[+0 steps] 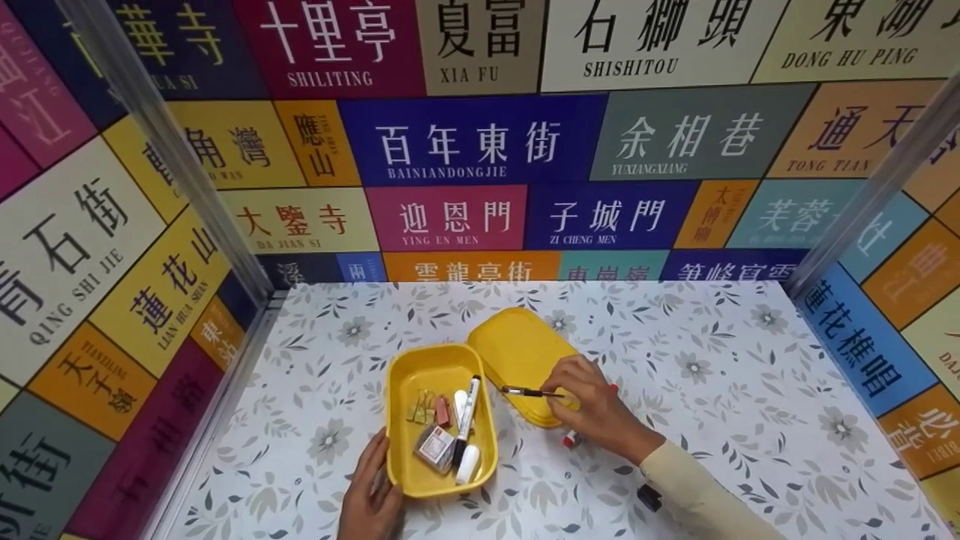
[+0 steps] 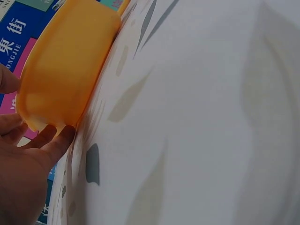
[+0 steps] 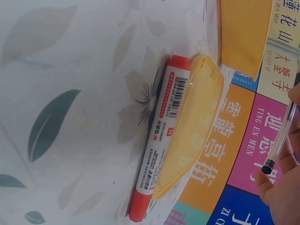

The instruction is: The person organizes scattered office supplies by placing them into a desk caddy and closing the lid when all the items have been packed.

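My left hand (image 1: 373, 484) holds the near-left corner of a yellow plastic box (image 1: 391, 420); in the left wrist view its fingertips lie against the box wall. Inside the box are a white-and-black marker (image 1: 468, 412), gold binder clips (image 1: 421, 409), a small pinkish-red piece (image 1: 442, 411), a small labelled pack (image 1: 435, 448) and two white rounded objects, one being (image 1: 468, 465). Above the yellow lid (image 1: 517, 337), my right hand (image 1: 592, 405) pinches a clear-barrelled pen (image 3: 282, 136) with a dark end. Beneath that hand, a red-capped whiteboard marker (image 3: 164, 126) lies beside the lid.
A small black object (image 1: 649, 496) lies near the right forearm, partly covered by the sleeve. The tabletop (image 1: 750, 390) has a white leaf-and-flower pattern. Printed sign panels (image 1: 472, 142) stand behind it and on both sides.
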Motion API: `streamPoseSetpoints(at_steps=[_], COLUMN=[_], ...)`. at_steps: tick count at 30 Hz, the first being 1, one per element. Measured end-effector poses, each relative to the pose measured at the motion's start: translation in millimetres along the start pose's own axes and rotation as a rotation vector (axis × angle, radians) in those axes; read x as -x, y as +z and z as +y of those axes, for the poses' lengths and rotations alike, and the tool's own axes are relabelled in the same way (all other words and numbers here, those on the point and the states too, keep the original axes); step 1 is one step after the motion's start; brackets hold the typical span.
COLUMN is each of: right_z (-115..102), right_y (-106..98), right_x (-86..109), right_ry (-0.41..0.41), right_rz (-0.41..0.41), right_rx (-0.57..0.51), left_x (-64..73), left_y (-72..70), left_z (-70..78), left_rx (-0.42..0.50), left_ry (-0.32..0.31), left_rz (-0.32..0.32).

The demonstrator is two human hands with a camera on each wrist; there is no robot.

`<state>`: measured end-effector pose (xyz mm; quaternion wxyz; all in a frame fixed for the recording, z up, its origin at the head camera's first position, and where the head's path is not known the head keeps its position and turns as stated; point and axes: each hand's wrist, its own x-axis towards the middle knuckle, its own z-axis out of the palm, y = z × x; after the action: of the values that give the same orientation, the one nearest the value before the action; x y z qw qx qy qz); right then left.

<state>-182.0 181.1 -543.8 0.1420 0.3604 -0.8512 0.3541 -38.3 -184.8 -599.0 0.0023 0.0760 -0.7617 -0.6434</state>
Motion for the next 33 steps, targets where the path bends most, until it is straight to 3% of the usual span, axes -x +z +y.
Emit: streamPoseSetpoints(at_steps=[5, 12, 19, 22, 29, 33], right_z=[-6, -9, -11, -11, -12, -10], right_y=[7, 16, 21, 21, 20, 21], right_x=[-6.0, -14.2, -18.6, -19.0, -19.6, -19.9], right_ry=[0.018, -0.052, -0.082, -0.061, -0.064, -0.094], right_rz=[-0.021, -0.010, 0.002, -0.009, -0.019, 0.007], right_rx=[0.027, 0.023, 0.009, 0.012, 0.008, 0.016], left_x=[4.6, 8.5, 8.4, 7.5, 2.8, -0.5], left_y=[-0.2, -2.5, -1.7, -0.7, 2.6, 5.6], left_z=[-1.1, -4.4, -9.9, -9.7, 2.1, 7.5], left_rx=[-0.024, -0.094, -0.082, -0.081, -0.086, -0.090], left_ry=[-0.008, -0.024, 0.111, 0.123, -0.008, -0.037], left_rz=[0.025, 0.046, 0.077, 0.081, 0.047, 0.047])
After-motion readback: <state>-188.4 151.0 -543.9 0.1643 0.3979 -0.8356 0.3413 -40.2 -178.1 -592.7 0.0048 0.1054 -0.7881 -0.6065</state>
